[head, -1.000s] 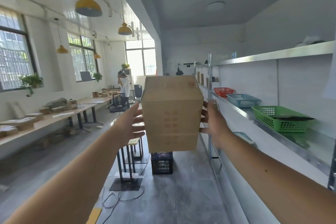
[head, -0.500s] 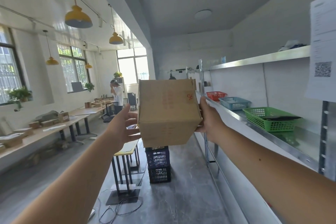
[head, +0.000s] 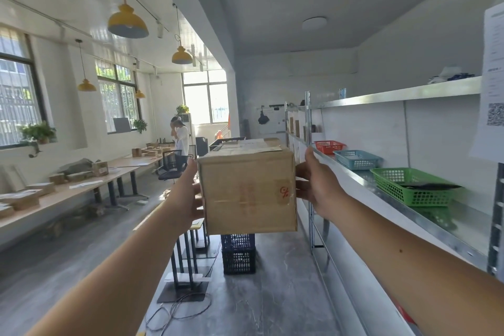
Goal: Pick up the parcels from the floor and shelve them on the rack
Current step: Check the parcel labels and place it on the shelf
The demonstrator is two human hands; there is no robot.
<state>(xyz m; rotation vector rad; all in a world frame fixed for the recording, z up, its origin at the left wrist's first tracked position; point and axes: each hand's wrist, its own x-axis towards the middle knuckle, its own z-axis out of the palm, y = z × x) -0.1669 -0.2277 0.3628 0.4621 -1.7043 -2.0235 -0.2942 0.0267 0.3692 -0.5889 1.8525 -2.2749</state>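
Parcels held: one – a brown cardboard box [head: 249, 194]
Hands: two – left hand [head: 188, 196], right hand [head: 317, 185]
Baskets on the rack shelf: three – red basket [head: 328, 146], blue basket [head: 357, 159], green basket [head: 409, 189]
Yellow pendant lamps: four, counting the nearest lamp [head: 127, 23]
Dark crates on the floor: two, stacked [head: 238, 254]
Other people: one, standing by the far desk [head: 181, 138]

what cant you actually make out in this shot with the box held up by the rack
Head view, the only one:
- Left hand: the cardboard box hides its fingertips.
- Dark blue crate: top hidden behind the box.
- Paper notice on the rack post: cut off by the right edge, print and code too blurred to read.
- Green basket: dark contents unidentifiable.
- Red mark on the box: too blurred to read.
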